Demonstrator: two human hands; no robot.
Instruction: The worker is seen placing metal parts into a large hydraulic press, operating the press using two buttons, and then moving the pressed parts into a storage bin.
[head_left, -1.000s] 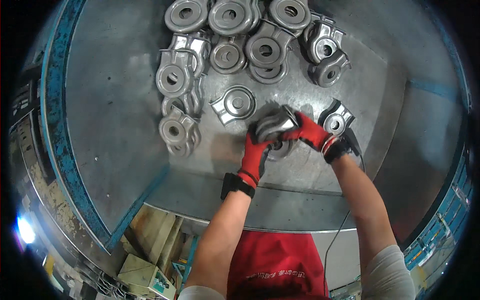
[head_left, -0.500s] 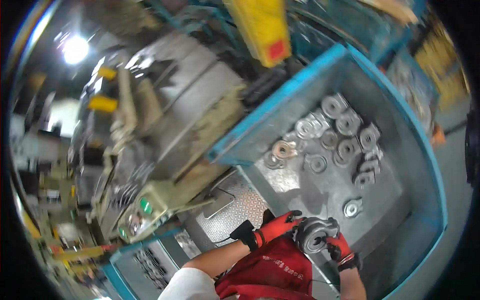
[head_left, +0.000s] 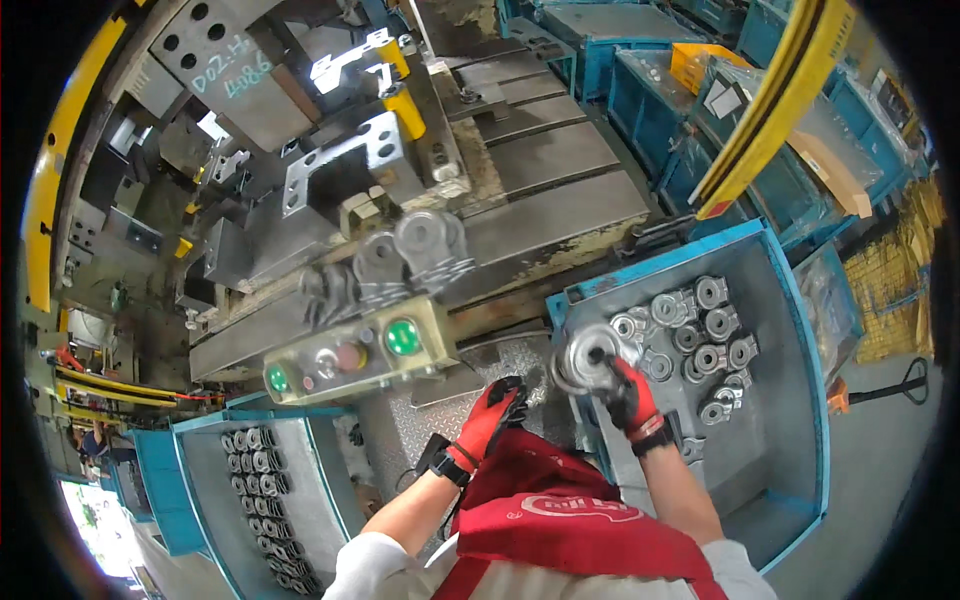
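My right hand (head_left: 637, 405), in a red and black glove, grips ring-shaped metal parts (head_left: 588, 360) by their edge. They seem to be a small stack, blurred by motion, held above the near left wall of a blue bin. My left hand (head_left: 492, 415), gloved the same way, is in front of my red apron with loosely bent fingers and nothing visible in it. More ring-shaped parts (head_left: 420, 240) stand in a leaning row behind a control box (head_left: 360, 350) with green buttons.
The blue bin (head_left: 800, 330) at right contains several loose ring parts. Another blue bin (head_left: 190, 490) at lower left has such parts in rows. Ahead lies a press bed (head_left: 560, 165) with metal blocks and yellow cylinders. A yellow post (head_left: 780, 100) rises at upper right.
The view has swung left, bringing the press and the left bin into fuller sight. My left hand has come off the metal parts; my right hand has lifted them leftward and away from me.
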